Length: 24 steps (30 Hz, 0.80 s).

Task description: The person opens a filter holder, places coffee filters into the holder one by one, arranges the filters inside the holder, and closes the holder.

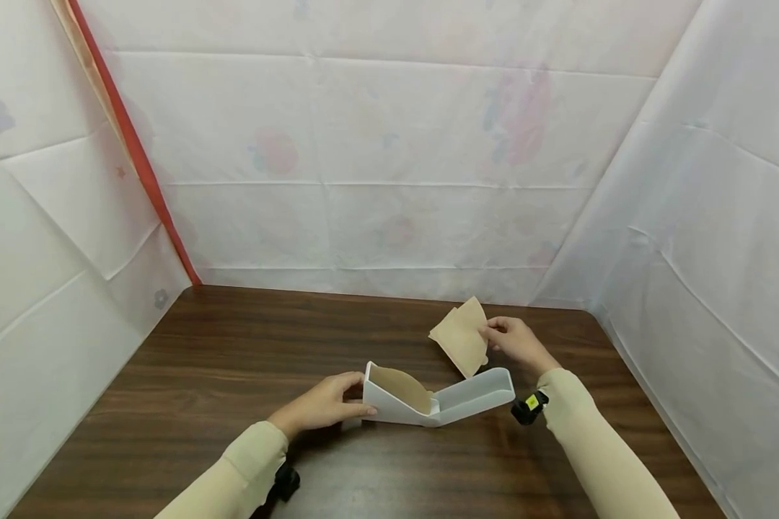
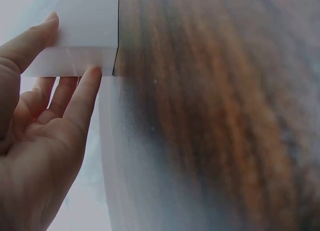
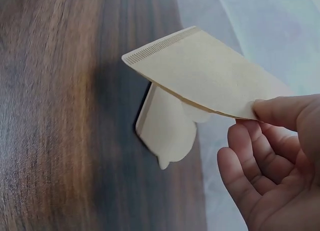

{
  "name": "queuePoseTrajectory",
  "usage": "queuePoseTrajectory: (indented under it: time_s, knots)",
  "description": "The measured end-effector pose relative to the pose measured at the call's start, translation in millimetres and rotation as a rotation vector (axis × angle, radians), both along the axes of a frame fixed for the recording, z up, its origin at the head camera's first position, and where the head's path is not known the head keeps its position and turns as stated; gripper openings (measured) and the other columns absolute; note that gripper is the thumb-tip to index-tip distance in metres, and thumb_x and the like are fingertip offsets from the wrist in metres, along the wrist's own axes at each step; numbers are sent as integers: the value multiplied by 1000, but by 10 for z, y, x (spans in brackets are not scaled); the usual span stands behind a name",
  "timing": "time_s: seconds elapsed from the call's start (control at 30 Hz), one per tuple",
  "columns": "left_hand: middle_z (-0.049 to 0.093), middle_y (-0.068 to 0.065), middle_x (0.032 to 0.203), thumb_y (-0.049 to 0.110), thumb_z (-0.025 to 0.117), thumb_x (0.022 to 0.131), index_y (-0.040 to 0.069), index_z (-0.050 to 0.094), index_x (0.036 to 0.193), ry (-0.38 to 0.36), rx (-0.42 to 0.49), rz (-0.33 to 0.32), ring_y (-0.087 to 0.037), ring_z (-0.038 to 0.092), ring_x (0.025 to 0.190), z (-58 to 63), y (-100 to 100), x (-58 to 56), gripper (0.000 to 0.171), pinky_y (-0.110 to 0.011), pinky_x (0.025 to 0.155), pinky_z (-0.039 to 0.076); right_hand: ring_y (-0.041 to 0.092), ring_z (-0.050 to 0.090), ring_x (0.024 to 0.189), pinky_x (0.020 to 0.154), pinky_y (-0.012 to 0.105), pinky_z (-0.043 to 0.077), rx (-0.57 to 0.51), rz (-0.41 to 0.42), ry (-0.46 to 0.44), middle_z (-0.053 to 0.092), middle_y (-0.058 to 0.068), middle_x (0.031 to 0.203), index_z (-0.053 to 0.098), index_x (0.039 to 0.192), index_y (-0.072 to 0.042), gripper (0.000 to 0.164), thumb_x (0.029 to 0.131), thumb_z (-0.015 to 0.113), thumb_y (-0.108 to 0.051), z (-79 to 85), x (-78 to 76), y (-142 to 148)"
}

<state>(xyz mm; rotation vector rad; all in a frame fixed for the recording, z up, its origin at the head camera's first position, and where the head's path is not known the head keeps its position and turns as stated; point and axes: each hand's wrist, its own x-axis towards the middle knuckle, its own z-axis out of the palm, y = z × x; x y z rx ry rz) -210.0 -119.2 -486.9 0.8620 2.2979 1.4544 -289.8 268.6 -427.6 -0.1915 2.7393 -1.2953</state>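
A white coffee filter box lies on the table, its hinged lid folded open to the right. Brown paper filters show inside it. My left hand holds the box's left end, thumb on the near side and the other fingers at the end face. Beyond the lid, my right hand pinches a tan cone-shaped coffee filter by its edge, between thumb and fingers. Under that raised filter, more filters lie on the table in the right wrist view.
The dark wood-grain table is enclosed by white patterned cloth at the back and sides. A red strip runs down the back left corner. Each wrist wears a small black camera.
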Motion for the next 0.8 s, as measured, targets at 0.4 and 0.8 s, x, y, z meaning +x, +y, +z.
queuePoseTrajectory:
  time_s: [0.4,0.8]
  knots:
    - [66,5,121,29,76,92,17,63,123,-14,-5,4,-17,61,114,9,-4,25,35,-34,93,51,29,62,91,74,37,52,-16,51,126,68,9,97,69,111,-5,31,101,64,-33,326,234,-73]
    - [66,6,121,30,76,92,18,64,121,-10,-13,14,-16,61,114,-11,-17,11,34,-35,93,51,22,61,85,71,32,52,-16,89,219,70,8,96,71,110,-6,26,100,66,-29,630,459,-207]
